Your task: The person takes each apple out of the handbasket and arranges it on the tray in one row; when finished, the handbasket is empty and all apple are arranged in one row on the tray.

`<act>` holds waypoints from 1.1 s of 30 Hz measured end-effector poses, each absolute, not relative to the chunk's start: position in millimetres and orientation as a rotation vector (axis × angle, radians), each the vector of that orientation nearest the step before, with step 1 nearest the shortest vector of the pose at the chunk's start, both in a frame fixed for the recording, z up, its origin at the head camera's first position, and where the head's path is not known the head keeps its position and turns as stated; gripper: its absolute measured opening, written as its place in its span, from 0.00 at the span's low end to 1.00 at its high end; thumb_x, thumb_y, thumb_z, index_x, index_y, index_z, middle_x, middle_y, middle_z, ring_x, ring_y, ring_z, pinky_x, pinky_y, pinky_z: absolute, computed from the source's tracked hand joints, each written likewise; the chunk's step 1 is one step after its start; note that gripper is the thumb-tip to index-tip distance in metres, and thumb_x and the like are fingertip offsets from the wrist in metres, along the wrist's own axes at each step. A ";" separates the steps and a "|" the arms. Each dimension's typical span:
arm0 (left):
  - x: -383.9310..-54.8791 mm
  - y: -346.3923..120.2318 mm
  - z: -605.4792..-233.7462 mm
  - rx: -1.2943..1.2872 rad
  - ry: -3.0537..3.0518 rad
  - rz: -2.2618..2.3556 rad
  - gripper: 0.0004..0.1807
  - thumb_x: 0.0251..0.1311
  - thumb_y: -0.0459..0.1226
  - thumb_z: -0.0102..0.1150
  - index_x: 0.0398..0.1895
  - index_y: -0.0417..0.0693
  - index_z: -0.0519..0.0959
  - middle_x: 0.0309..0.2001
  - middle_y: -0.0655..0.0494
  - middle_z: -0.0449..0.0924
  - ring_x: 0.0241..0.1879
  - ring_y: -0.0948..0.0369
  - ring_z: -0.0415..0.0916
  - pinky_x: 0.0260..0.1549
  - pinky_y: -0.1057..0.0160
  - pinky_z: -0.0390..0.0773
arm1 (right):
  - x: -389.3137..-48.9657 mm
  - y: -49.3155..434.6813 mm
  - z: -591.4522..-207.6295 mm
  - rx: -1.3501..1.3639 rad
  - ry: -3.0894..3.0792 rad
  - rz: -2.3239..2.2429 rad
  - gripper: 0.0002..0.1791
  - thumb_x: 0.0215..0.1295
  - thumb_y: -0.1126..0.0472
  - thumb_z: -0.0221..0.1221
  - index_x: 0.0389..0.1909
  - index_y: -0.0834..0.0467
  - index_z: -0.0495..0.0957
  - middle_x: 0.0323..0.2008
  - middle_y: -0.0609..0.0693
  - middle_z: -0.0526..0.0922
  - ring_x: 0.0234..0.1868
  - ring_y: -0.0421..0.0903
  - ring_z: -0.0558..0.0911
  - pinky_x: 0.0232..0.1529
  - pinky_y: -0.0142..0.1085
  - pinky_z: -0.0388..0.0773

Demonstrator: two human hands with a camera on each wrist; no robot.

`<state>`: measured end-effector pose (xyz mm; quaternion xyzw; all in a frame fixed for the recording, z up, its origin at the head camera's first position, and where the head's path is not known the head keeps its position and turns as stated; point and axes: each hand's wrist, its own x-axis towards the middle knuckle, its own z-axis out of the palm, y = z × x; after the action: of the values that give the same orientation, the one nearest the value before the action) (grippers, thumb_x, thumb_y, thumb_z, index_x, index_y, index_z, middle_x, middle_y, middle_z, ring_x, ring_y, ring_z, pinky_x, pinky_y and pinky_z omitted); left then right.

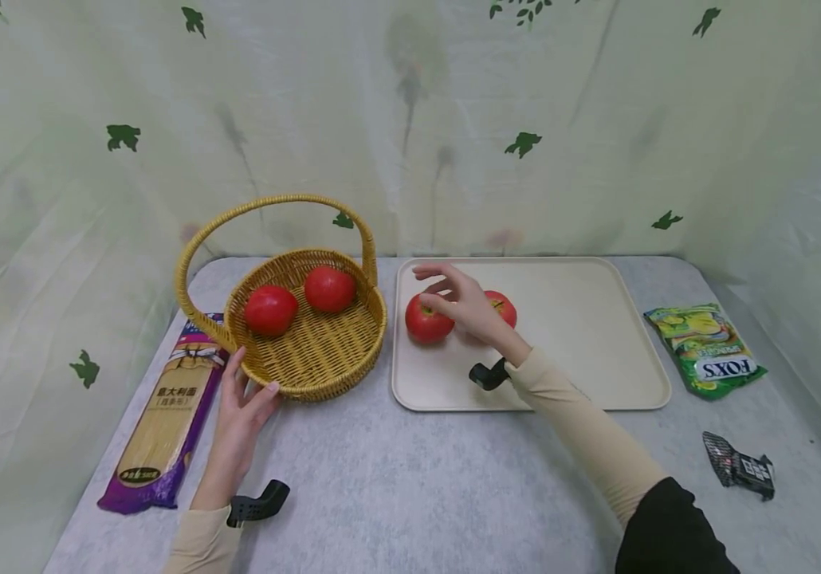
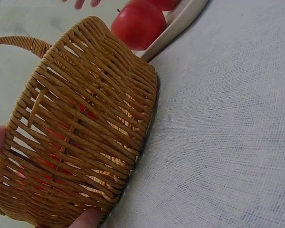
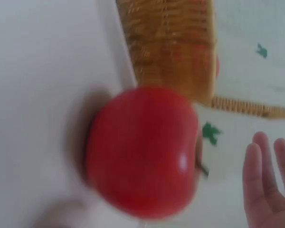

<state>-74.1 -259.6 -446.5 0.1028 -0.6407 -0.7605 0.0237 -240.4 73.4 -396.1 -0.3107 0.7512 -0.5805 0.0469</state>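
Note:
My left hand holds the front left side of a round wicker basket, thumb low on its wall and fingers by the foot of its tall handle. Two red apples lie inside it. Above the left end of a beige tray, my right hand hovers with fingers spread and gently bent, nothing between them. Just beneath it sits a red apple, its stem showing in the right wrist view. Another apple on the tray is partly hidden behind that hand.
A purple pack of spaghetti lies left of the basket. To the right of the tray are a green FOXS candy bag and a small black packet. A pale curtain with leaf prints hangs behind the table.

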 end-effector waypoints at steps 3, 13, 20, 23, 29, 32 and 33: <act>-73.6 -259.2 -446.8 0.309 -1.978 -2.350 0.42 0.69 0.32 0.51 0.76 0.64 0.39 0.75 0.48 0.30 0.72 0.47 0.41 0.57 0.60 0.68 | -240.9 53.2 -394.9 -0.988 2.229 -1.723 0.26 0.66 0.63 0.60 0.64 0.57 0.67 0.58 0.54 0.73 0.47 0.50 0.80 0.48 0.41 0.78; -73.9 -258.7 -445.8 0.312 -1.975 -2.355 0.42 0.69 0.32 0.51 0.76 0.64 0.39 0.75 0.48 0.29 0.72 0.47 0.41 0.57 0.61 0.68 | -244.1 -5.5 -383.9 -1.066 2.132 -1.582 0.29 0.68 0.58 0.58 0.68 0.57 0.63 0.64 0.56 0.65 0.56 0.53 0.74 0.50 0.37 0.76; -74.5 -258.3 -444.9 0.338 -1.983 -2.354 0.43 0.69 0.33 0.51 0.76 0.65 0.38 0.75 0.49 0.28 0.72 0.47 0.40 0.61 0.52 0.61 | -252.9 -38.4 -381.4 -1.034 2.214 -1.430 0.33 0.68 0.53 0.57 0.71 0.58 0.58 0.68 0.56 0.58 0.65 0.52 0.60 0.56 0.35 0.71; -74.6 -258.5 -444.8 0.340 -1.987 -2.351 0.42 0.69 0.33 0.51 0.76 0.65 0.39 0.75 0.49 0.28 0.72 0.48 0.40 0.61 0.52 0.61 | -255.2 -47.3 -378.9 -0.944 2.227 -1.386 0.34 0.69 0.51 0.56 0.72 0.55 0.56 0.69 0.55 0.57 0.66 0.51 0.60 0.58 0.38 0.69; -74.4 -259.5 -445.5 0.337 -1.979 -2.360 0.42 0.69 0.33 0.51 0.76 0.65 0.39 0.75 0.50 0.28 0.72 0.48 0.39 0.62 0.51 0.60 | -263.5 -64.7 -376.6 -0.815 2.261 -1.296 0.36 0.68 0.51 0.55 0.73 0.54 0.53 0.70 0.56 0.56 0.68 0.50 0.57 0.64 0.43 0.61; -74.6 -259.3 -445.7 0.342 -1.975 -2.365 0.42 0.69 0.33 0.51 0.76 0.66 0.39 0.75 0.51 0.27 0.72 0.48 0.40 0.62 0.49 0.59 | -267.1 -72.6 -376.3 -0.769 2.276 -1.249 0.38 0.67 0.50 0.56 0.74 0.54 0.52 0.71 0.56 0.54 0.68 0.50 0.56 0.64 0.42 0.61; -74.6 -259.1 -445.7 0.340 -1.972 -2.368 0.42 0.69 0.33 0.51 0.76 0.66 0.39 0.75 0.51 0.27 0.72 0.48 0.40 0.62 0.48 0.58 | -267.9 -74.7 -376.2 -0.754 2.278 -1.237 0.38 0.67 0.50 0.56 0.74 0.53 0.52 0.71 0.56 0.54 0.68 0.50 0.56 0.64 0.42 0.61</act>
<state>-74.6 -259.1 -445.7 0.1097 -0.6359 -0.7637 0.0208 -267.9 -74.7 -376.2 -0.2725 0.8233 -0.4472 0.2191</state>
